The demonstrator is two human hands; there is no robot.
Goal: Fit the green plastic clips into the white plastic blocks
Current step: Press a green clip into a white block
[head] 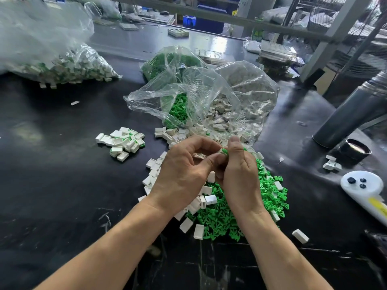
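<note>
My left hand (184, 170) and my right hand (238, 174) meet above the dark table, fingers curled. Between them they pinch a white block with a green clip (224, 151) at its end; most of the piece is hidden by the fingers. Below the hands lies a heap of loose green clips (228, 214) mixed with white blocks (201, 204). A small pile of blocks with green clips in them (123, 143) sits to the left.
An open clear bag (199, 97) holding green clips and white blocks lies behind the hands. A big bag of fitted blocks (62, 65) is far left. A white remote (364, 189), a black cup (356, 151) and a grey tube (354, 114) stand right.
</note>
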